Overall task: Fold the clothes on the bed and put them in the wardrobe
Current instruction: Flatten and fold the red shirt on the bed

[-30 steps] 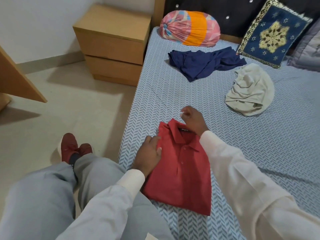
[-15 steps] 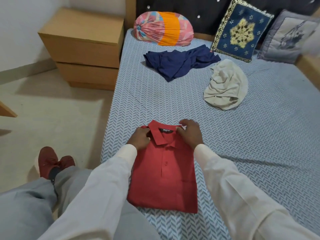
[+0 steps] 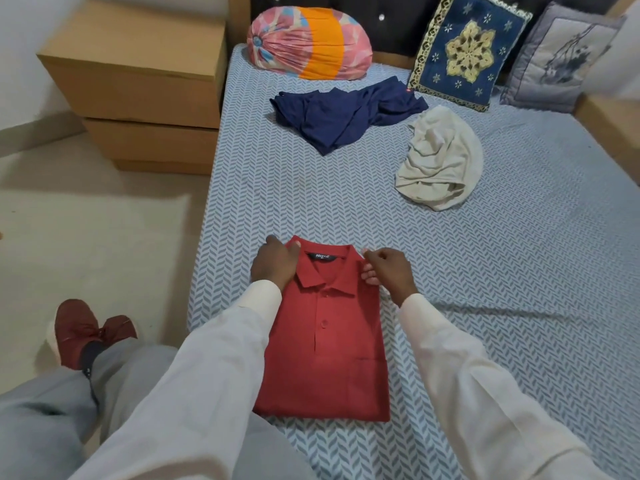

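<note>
A red polo shirt (image 3: 329,355) lies folded into a neat rectangle near the bed's left edge, collar pointing away from me. My left hand (image 3: 275,263) grips the shirt's left shoulder beside the collar. My right hand (image 3: 388,268) pinches the right shoulder at the collar's other end. Farther up the blue patterned bed (image 3: 519,271) lies a crumpled navy garment (image 3: 343,116). To its right sits a bunched cream garment (image 3: 440,161).
A wooden bedside cabinet (image 3: 138,84) stands left of the bed. A pink and orange bolster (image 3: 308,46), a blue embroidered cushion (image 3: 467,53) and a grey cushion (image 3: 561,60) lean at the headboard. My crossed legs and red shoe (image 3: 79,330) hang over the floor.
Both hands have moved to the shirt's shoulders on either side of the collar. The shirt now lies straighter in front of me. My view has shifted right along the bed.
</note>
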A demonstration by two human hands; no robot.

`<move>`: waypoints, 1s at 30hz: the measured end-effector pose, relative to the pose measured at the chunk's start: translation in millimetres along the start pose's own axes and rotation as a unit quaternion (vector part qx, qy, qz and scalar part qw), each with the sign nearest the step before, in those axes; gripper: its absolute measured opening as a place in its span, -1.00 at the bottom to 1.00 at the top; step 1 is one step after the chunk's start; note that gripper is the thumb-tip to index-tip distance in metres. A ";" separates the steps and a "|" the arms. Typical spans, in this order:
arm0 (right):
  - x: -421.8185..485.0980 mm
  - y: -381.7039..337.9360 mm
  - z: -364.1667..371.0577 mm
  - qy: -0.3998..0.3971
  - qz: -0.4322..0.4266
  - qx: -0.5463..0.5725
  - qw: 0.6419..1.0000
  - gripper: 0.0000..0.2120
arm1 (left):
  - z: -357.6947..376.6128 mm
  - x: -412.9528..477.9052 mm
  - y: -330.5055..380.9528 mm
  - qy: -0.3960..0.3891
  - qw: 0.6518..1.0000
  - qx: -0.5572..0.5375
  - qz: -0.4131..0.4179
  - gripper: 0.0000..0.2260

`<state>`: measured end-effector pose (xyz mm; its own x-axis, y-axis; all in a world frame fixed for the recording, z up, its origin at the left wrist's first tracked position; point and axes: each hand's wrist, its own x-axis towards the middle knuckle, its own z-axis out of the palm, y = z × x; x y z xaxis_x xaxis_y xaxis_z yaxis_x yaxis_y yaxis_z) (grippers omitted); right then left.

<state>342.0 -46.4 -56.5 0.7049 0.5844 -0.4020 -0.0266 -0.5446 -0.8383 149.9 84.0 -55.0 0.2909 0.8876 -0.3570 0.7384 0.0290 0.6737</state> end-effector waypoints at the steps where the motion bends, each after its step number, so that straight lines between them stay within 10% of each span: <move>1: -2.2 -1.0 6.5 -0.013 0.004 -0.010 1.000 -0.69 | 1.6 -0.9 1.6 0.007 1.000 0.016 0.013 -0.58; 9: 7.5 8.8 23.8 -0.033 -0.007 -0.087 0.996 -0.89 | 3.0 -5.5 -11.2 0.085 0.989 0.051 0.112 -0.65; 12: 14.6 8.6 26.2 -0.052 -0.031 -0.147 0.987 -0.87 | 8.6 -10.0 -17.9 -0.018 0.978 0.072 0.195 -0.65; 22: -1.6 10.8 7.0 -0.086 -0.026 0.031 0.995 -0.70 | -17.5 -7.5 -38.5 -0.056 0.991 -0.041 0.111 -0.36; 26: -36.4 49.9 -11.0 0.062 -0.088 -0.048 0.993 -0.79 | -22.6 -44.4 -74.4 -0.007 0.997 0.007 0.075 -0.39; 30: -89.0 74.4 -23.0 0.036 -0.005 -0.113 0.993 -0.65 | -24.1 -92.2 -90.8 -0.046 0.997 0.065 0.017 -0.50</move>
<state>293.5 -152.8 -74.7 0.7528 0.5510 -0.3601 0.1351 -0.6648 -0.7347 41.3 10.6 -67.7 0.3679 0.8410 -0.3967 0.7976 -0.0661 0.5996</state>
